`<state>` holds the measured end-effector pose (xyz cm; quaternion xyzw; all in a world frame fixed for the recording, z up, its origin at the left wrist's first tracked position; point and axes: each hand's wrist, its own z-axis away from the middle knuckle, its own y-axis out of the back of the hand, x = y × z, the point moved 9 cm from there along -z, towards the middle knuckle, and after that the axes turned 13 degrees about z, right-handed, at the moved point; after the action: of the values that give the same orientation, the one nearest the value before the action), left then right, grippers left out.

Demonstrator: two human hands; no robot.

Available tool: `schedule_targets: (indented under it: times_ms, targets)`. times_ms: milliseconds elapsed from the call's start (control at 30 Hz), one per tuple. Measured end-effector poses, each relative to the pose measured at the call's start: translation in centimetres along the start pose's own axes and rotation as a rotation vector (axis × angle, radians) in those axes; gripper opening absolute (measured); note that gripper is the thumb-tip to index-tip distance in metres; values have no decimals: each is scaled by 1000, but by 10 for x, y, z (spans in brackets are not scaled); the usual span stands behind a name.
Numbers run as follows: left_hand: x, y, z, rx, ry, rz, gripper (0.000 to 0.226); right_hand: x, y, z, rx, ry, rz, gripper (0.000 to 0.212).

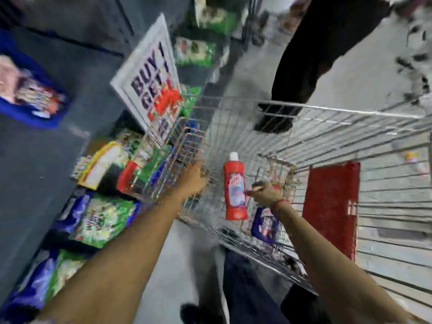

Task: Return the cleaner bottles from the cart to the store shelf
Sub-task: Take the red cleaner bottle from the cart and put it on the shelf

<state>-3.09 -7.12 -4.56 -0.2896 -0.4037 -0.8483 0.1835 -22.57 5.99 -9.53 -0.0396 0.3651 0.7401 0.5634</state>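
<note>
Wire cart (327,127) in aisle, right hand (264,192) fingers gripping red bottle (235,190), left hand (194,178) grip unclear

Head view: worn on the person's head, tilted, looking steeply down and forward.
Nearness: close, at arm's reach above the cart (304,141).
Facing: cart at 12 o'clock, shelf (93,220) at 9 o'clock.

Wire cart (350,127) with red bottle (235,188), purple pouch (265,224).
</note>
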Motion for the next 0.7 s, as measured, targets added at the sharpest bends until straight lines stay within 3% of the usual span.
schedule_targets:
  times_ms: [100, 167, 233, 300, 400, 500, 700]
  targets:
    - [-32, -54, -30, -211, 160, -123, 45, 23, -41, -40, -129, -82, 173, 60]
    - [-44, -83, -46, -278, 191, -144, 43, 35, -62, -69, -127, -52, 209, 59]
    - [-45, -104, -65, -251, 169, -67, 42, 47, -70, -81, -110, -91, 178, 44]
    - [-48, -120, -78, -177, 233, 123, 44, 61, -84, -84, -146, -163, 68, 38]
    - [-65, -147, -84, -90, 455, 461, 32, 70, -101, -104, -118, -132, 49, 62]
    - [-78, -172, -85, -92, 598, 720, 36, 69, -107, -113, -100, -110, 39, 68]
    - [-74, -176, -80, -118, 678, 1092, 53, 52, -104, -98, -90, -66, -87, 67]
